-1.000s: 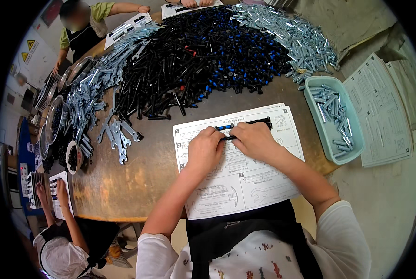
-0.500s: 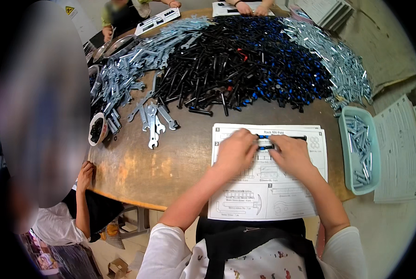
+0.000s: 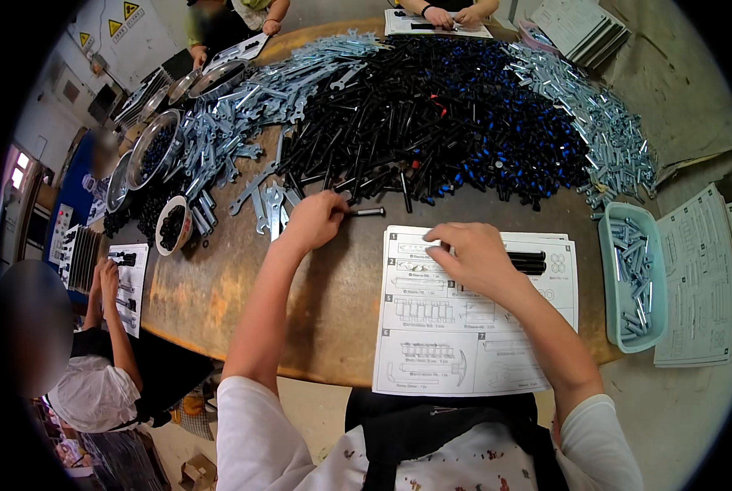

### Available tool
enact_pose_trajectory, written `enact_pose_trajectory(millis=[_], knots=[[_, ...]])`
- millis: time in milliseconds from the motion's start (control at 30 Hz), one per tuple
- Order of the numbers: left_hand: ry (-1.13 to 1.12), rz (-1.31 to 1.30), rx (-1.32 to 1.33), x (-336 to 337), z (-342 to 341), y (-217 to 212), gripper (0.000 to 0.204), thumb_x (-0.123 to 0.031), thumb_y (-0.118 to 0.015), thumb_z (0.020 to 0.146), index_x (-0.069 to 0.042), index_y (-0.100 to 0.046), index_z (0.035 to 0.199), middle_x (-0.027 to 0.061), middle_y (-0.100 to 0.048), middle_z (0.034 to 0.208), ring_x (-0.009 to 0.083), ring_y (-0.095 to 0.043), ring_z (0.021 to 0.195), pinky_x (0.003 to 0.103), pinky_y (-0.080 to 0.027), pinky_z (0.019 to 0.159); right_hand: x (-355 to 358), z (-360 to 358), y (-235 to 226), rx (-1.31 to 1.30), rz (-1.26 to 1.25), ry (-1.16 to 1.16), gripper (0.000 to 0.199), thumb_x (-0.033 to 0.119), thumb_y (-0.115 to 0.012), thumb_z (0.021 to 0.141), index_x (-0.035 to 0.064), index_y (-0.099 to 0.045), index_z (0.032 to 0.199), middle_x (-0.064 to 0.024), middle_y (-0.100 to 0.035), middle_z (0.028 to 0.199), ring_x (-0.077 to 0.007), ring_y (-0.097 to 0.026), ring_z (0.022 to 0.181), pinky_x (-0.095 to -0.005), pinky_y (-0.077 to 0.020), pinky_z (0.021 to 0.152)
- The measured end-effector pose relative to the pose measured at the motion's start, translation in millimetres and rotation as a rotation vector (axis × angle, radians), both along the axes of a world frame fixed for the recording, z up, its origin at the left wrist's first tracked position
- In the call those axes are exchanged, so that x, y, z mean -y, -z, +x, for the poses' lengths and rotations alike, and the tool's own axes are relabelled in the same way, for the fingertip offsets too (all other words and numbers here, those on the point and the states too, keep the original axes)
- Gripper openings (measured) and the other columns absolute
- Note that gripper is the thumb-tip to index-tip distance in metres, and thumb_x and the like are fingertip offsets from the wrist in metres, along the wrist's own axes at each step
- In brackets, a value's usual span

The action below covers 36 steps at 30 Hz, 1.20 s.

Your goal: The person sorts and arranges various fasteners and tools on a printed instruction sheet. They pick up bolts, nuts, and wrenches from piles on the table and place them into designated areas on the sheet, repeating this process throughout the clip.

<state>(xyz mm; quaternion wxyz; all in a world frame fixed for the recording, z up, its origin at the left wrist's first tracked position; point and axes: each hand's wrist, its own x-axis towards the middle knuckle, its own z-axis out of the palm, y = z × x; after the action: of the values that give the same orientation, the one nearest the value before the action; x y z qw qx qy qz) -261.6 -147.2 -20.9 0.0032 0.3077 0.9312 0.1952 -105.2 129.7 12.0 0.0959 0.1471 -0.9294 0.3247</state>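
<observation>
My left hand has its fingers closed at the near edge of a heap of black bolts. The fingers pinch the left end of a loose black bolt, which lies on the table. Over a printed parts sheet my right hand hovers with its fingers apart. Beside that hand, a few black bolts lie side by side on the sheet; their left ends are hidden behind it. Several open-ended wrenches lie just left of my left hand.
A pale green bin of silver metal pieces stands at the right. Silver wrenches and silver pieces flank the heap. A bowl holds small black parts. Co-workers' hands are at the left and far edges.
My left hand has gone from the sheet to the loose bolt at the heap's edge. My right hand has shifted slightly left and opened, leaving bolts on the sheet. The view has shifted.
</observation>
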Motion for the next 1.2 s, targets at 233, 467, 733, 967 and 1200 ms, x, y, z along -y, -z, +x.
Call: enact_pose_trajectory(millis=[233, 467, 733, 967, 1200], knots=[[-0.358, 0.134, -0.039, 39.5, 42.3, 20.0, 0.022, -0.014, -0.068, 0.085, -0.007, -0.068, 0.106, 0.013, -0.067, 0.094, 0.0287, -0.067, 0.08, 0.039, -0.053, 0.072, 65.5, -84.6, 39.9, -0.141, 0.21, -0.128, 0.023, 0.011, -0.058, 0.085, 0.0099, -0.071, 0.105, -0.0069, -0.07, 0.099, -0.0274, -0.067, 0.091, -0.041, -0.0532, 0.075], [-0.324, 0.232, -0.205, 19.6, 47.2, 40.2, 0.019, -0.012, -0.072, 0.082, -0.008, -0.072, 0.1, 0.0109, -0.064, 0.085, 0.0266, -0.064, 0.074, 0.037, -0.051, 0.068, 122.2, -149.1, 59.8, -0.243, 0.481, -0.143, 0.007, 0.009, -0.066, 0.076, 0.0125, -0.072, 0.079, -0.0101, -0.067, 0.091, -0.0284, -0.07, 0.085, -0.0405, -0.0554, 0.069], [-0.372, 0.506, 0.016, 25.3, 66.9, 42.4, 0.018, -0.011, -0.074, 0.084, -0.003, -0.072, 0.1, 0.0111, -0.071, 0.087, 0.0197, -0.068, 0.075, 0.031, -0.054, 0.07, 57.6, -61.3, 21.7, -0.211, -0.08, -0.154, 0.013, 0.015, -0.068, 0.079, 0.0076, -0.071, 0.089, -0.0106, -0.068, 0.087, -0.0307, -0.067, 0.077, -0.0413, -0.0522, 0.069], [0.251, 0.413, 0.23, -73.8, 189.5, -1.7, 0.015, -0.009, -0.075, 0.082, -0.005, -0.072, 0.095, 0.0097, -0.069, 0.086, 0.0228, -0.067, 0.074, 0.032, -0.054, 0.067, -19.0, 43.7, 12.6, 0.389, -0.374, 0.126, 0.012, 0.012, -0.074, 0.077, 0.0007, -0.074, 0.082, -0.0042, -0.071, 0.07, -0.0086, -0.062, 0.062, -0.0246, -0.0477, 0.058], [0.166, 0.383, 0.124, -86.0, 204.5, 14.2, 0.015, -0.006, -0.076, 0.078, -0.006, -0.073, 0.093, 0.0092, -0.062, 0.082, 0.0273, -0.063, 0.072, 0.036, -0.051, 0.064, 5.5, 64.2, 49.3, 0.093, -0.193, 0.07, 0.017, 0.023, -0.067, 0.082, 0.0064, -0.071, 0.078, -0.0119, -0.068, 0.075, -0.032, -0.067, 0.07, -0.042, -0.0528, 0.064]])
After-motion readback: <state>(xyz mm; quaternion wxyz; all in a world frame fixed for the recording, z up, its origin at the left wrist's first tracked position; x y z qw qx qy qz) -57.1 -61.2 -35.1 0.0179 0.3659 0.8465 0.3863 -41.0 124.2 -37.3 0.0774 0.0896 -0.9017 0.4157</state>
